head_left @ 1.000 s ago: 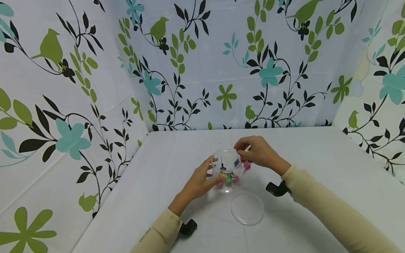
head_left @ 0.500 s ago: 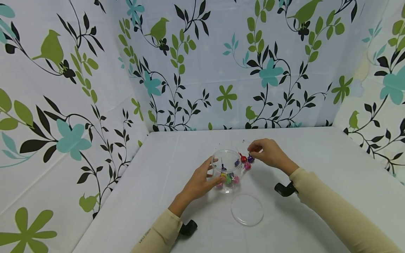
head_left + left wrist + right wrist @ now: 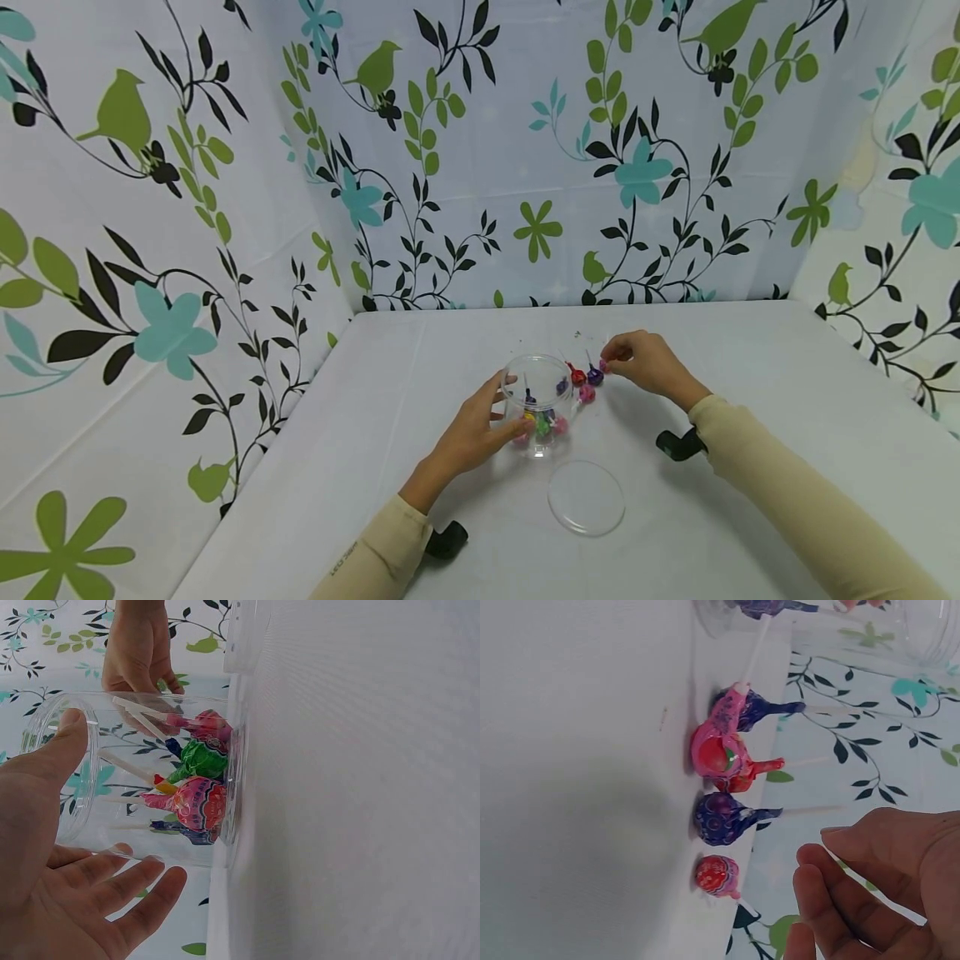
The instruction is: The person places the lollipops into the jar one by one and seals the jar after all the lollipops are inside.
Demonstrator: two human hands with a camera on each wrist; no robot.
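Note:
My left hand [image 3: 476,421] holds a clear plastic jar [image 3: 538,405] upright on the table, thumb over the rim and fingers along its side. Inside lie several wrapped lollipops, among them a green lollipop [image 3: 204,760] and a pink lollipop [image 3: 201,802], sticks toward the mouth. To the jar's right, my right hand [image 3: 637,360] hovers with loosely bent fingers and nothing between them. Near its fingertips a small red-and-pink lollipop [image 3: 717,875] rests on the table. Beside it are a purple lollipop [image 3: 720,819], a red lollipop [image 3: 739,778] and a pink-wrapped lollipop [image 3: 718,750].
A clear round lid [image 3: 587,533] lies on the white table [image 3: 420,358] in front of the jar. Small dark specks [image 3: 577,335] show behind the lollipops. Patterned cloth [image 3: 487,167] closes off the back and sides. A black wrist mount [image 3: 678,446] sticks out below the right sleeve.
My right hand has moved right, from beside the jar's rim past the purple lollipop to the pink one. More loose lollipops now show. The left hand and jar have stayed put.

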